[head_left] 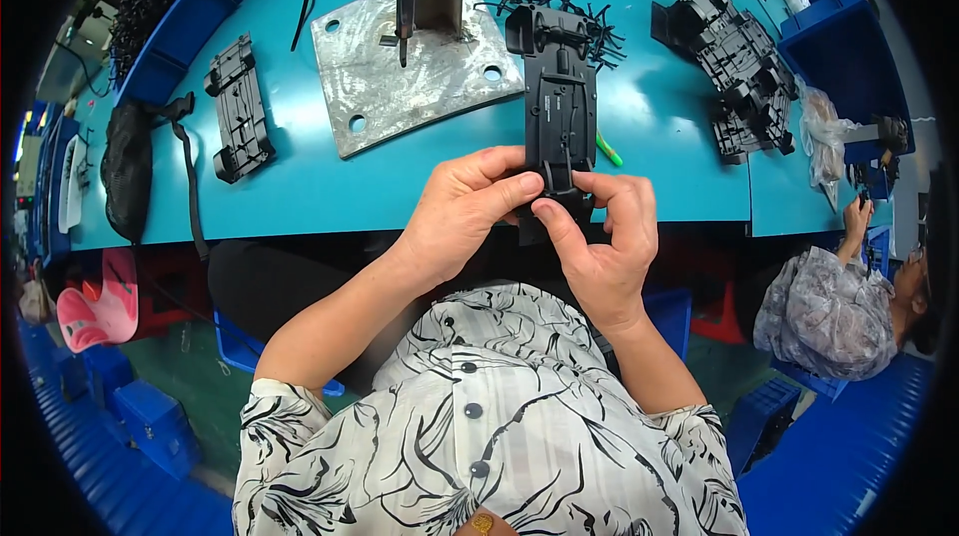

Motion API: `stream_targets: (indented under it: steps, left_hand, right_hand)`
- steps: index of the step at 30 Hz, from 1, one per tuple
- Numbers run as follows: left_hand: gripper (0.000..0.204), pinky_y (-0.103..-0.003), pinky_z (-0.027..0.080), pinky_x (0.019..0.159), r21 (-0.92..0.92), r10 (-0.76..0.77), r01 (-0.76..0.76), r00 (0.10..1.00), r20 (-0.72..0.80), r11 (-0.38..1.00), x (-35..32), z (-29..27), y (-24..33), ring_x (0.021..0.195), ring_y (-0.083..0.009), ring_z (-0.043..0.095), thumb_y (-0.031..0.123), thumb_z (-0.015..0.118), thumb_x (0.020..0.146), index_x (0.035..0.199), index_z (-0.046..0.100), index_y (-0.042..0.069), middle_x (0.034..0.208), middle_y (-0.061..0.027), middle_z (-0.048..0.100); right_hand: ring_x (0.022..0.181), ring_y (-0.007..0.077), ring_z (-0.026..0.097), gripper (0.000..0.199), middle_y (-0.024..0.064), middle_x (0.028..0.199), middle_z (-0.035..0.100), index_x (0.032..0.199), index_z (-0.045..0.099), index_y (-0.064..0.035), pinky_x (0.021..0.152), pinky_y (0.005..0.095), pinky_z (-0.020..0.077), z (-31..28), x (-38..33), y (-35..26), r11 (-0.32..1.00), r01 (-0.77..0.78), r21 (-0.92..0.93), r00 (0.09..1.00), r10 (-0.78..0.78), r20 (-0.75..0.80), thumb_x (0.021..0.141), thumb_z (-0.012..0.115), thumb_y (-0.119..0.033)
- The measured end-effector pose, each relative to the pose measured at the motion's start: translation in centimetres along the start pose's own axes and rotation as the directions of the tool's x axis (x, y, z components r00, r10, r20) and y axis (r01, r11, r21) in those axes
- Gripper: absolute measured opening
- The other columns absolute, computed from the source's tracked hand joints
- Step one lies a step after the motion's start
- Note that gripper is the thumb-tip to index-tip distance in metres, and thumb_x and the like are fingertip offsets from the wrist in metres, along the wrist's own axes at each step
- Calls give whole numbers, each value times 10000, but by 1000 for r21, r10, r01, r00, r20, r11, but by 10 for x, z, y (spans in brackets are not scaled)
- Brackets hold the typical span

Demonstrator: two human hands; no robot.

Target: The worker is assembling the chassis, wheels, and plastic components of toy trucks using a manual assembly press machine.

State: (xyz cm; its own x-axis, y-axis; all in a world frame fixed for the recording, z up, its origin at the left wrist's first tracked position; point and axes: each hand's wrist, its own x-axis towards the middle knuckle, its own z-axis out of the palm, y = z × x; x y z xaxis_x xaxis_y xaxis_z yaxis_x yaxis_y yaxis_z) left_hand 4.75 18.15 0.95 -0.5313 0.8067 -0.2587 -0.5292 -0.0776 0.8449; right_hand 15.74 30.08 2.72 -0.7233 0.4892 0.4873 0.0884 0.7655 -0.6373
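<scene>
Left part of worktop (pixel 330 198): loose black chassis (pixel 242 114), well apart from hands. Left hand (pixel 465 208): thumb and fingers pinching near end of held chassis (pixel 559 121), from its left. Held chassis: above worktop's near edge, long axis pointing away from person, most length beyond fingertips. Right hand (pixel 611 236): gripping same end from right; both equally near. Toward right edge: chassis pile (pixel 744 66).
</scene>
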Motion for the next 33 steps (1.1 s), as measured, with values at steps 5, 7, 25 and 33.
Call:
stream_targets:
  steps: [5, 7, 25, 33]
  left_hand:
    - [231, -203, 459, 700, -42, 2, -2, 1000, 12, 999, 2, 4, 1, 828, -44, 573, 137, 579, 918, 1124, 625, 44, 958, 10, 652]
    - [209, -208, 461, 709, -40, 10, -9, 1000, 11, 999, 3, 7, 2, 827, -48, 571, 131, 585, 914, 1093, 631, 33, 943, 4, 649]
    - [73, -201, 460, 741, 25, 326, -328, 923, -204, 944, 0, 28, -13, 806, -32, 527, 54, 551, 919, 974, 574, 12, 919, 4, 596]
    - [81, -192, 453, 706, 23, 336, -338, 924, -182, 941, -3, 28, -9, 793, -33, 510, 50, 548, 916, 974, 579, 2, 930, -2, 560]
  right_hand:
    - [695, 216, 541, 374, 75, 789, 551, 914, 638, -42, 585, 310, 443, -1, -2, 3, 1000, -7, -20, 1000, 6, -12, 628, 841, -172]
    - [692, 218, 540, 383, 76, 789, 551, 920, 640, -43, 584, 309, 441, -1, -3, 4, 1000, -16, -24, 1000, 16, -14, 625, 844, -177]
    - [550, 31, 447, 82, 31, 714, 603, 860, 592, -8, 490, 170, 330, -5, -4, 3, 553, -541, 634, 824, 499, 267, 879, 621, -82]
    - [509, 42, 427, 99, 40, 661, 587, 765, 572, -22, 471, 182, 311, -8, 5, 0, 410, -645, 645, 736, 562, 378, 833, 629, -66]
